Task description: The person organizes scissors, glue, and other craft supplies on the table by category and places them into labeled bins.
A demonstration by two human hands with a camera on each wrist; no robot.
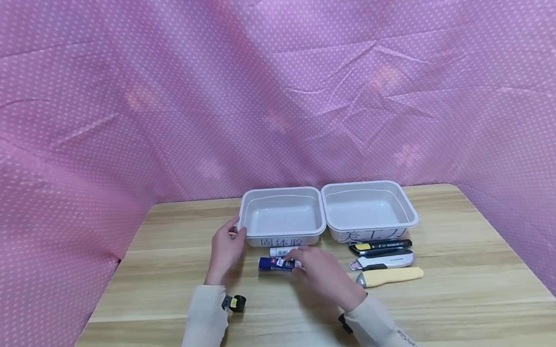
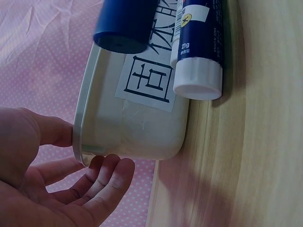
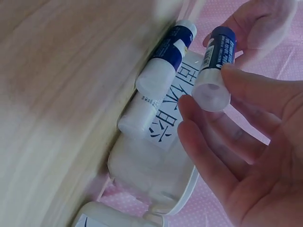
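My left hand (image 1: 226,253) holds the left end of a white plastic tub (image 1: 322,229), thumb on the rim and fingers below it. My right hand (image 1: 323,273) pinches a glue stick (image 3: 216,56) with a dark blue end and a white end, held above the table in front of the tub. Under it, a navy-labelled glue stick (image 3: 171,49) and a white glue stick (image 3: 139,113) lie along the tub's base. The held stick hides most of the navy one in the head view. A label (image 2: 147,82) with Chinese characters is on the tub's front.
A second labelled white tub (image 1: 372,227) stands right beside the first. Before it lie a black and yellow utility knife (image 1: 381,246), a white utility knife (image 1: 391,261) and a yellow-handled cutter (image 1: 392,276). A pink dotted cloth (image 1: 275,116) hangs behind the wooden table (image 1: 147,285).
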